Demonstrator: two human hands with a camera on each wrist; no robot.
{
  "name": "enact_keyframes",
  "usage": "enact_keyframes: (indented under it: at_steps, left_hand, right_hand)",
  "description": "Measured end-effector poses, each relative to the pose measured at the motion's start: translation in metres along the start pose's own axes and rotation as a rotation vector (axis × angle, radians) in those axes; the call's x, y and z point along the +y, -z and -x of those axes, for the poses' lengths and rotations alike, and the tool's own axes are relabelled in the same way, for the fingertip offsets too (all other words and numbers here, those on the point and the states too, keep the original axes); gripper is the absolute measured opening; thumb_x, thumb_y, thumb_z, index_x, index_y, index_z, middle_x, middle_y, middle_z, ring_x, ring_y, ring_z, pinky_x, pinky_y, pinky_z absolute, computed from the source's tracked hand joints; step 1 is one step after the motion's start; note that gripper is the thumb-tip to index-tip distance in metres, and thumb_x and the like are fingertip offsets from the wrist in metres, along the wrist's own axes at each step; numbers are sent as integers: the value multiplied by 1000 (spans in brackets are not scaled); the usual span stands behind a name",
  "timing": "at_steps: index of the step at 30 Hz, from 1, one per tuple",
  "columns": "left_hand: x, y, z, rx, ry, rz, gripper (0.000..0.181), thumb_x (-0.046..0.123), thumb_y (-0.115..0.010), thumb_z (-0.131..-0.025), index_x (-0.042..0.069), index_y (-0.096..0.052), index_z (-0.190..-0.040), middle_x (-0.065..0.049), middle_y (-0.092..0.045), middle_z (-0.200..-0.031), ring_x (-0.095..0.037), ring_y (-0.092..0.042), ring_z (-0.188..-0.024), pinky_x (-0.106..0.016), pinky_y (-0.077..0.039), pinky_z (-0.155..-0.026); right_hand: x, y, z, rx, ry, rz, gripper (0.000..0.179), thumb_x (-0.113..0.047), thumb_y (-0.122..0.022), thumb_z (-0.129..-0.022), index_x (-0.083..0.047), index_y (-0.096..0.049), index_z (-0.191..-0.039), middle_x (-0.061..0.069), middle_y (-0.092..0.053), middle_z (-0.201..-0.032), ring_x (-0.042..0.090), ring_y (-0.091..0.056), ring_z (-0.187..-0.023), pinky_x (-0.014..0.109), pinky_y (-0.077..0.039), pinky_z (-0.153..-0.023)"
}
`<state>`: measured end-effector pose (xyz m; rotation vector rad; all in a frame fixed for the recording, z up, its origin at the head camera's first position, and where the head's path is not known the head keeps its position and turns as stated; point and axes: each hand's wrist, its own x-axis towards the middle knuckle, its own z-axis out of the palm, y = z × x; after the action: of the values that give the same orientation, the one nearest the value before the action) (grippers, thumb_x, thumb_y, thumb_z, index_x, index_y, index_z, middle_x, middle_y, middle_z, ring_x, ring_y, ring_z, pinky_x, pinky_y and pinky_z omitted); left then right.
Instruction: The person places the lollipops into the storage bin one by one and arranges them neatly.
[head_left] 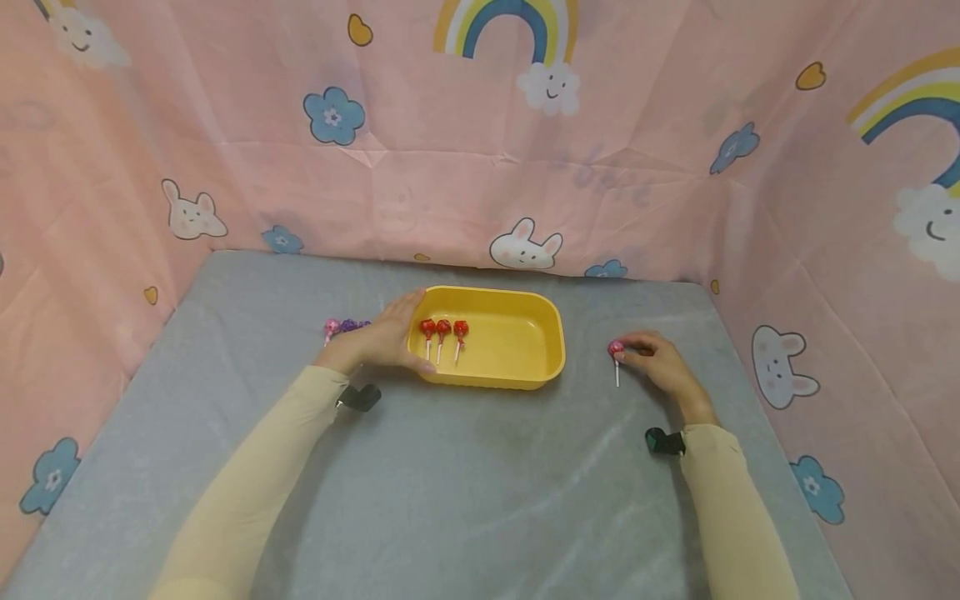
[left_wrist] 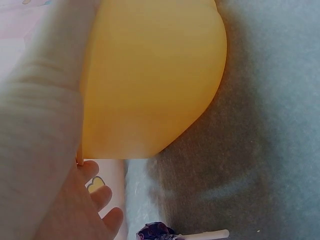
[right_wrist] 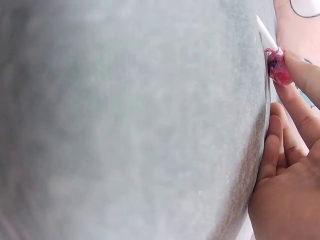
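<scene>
My left hand (head_left: 386, 337) grips the left end of a yellow tray (head_left: 495, 381), its thumb at the near corner and fingers toward the far corner. Inside the tray, three red-wrapped lollipops (head_left: 444, 327) lie side by side at the left. The left wrist view has the tray's outer wall (left_wrist: 155, 75) close up. Off to the right, my right hand (head_left: 663, 362) pinches a pink-wrapped lollipop (head_left: 616, 347) by its head between thumb and forefinger. Its white stick points toward me; the right wrist view shows the same lollipop (right_wrist: 279, 70) at the fingertips.
Left of the tray lie a pink lollipop (head_left: 332, 327) and purple lollipops (head_left: 348, 325), partly hidden behind my left hand. Everything stands on a grey cloth-covered table (head_left: 480, 483). A pink printed curtain (head_left: 420, 200) borders the table at the back and both sides.
</scene>
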<state>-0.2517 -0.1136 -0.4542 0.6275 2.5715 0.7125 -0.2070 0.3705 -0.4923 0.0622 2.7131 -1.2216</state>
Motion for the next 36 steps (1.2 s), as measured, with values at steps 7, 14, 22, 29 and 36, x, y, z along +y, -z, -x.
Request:
enact_keyframes:
  at_steps: [7,14,22,29,36]
  left_hand:
    - [1,0,1,-2,11,3,139,60,-84,-66,16,10,-159,-12,3,-169,-35,1,-157,-55,-9,-127]
    - [1,0,2,2,6,1,139,60,-84,-66,16,9,-159,-12,3,-169,-36,0,-156,-56,-9,-126]
    - [0,-1,1,8,1,-4,138,59,-84,-67,16,9,-159,-11,3,-169,-35,0,-157,-55,-10,-127]
    - [0,-1,0,10,-13,3,139,59,-85,-66,15,9,-159,-12,2,-169,-35,-1,-156,-54,-11,-127]
    - [0,-1,1,13,-17,9,139,59,-85,-66,15,8,-159,-12,2,-169,-35,-2,-156,-55,-11,-126]
  right_hand:
    - [1,0,0,-3,0,-1,52,-40,-67,-93,-3,-60,-129,20,-45,-142,34,-43,-128,50,-36,-107]
    - [1,0,-1,-6,-7,-3,53,-42,-67,-93,-3,-60,-128,18,-46,-141,30,-44,-125,42,-38,-104]
    - [3,-1,-3,4,-5,13,51,-41,-67,-93,-3,-60,-128,17,-47,-139,28,-45,-121,37,-38,-101]
    - [2,-1,-1,1,-6,8,52,-43,-66,-93,-2,-60,-125,18,-46,-139,28,-44,-121,38,-39,-98]
    - [2,-1,-2,-1,1,6,50,-40,-67,-94,-1,-61,-124,18,-46,-138,28,-44,-121,39,-38,-100]
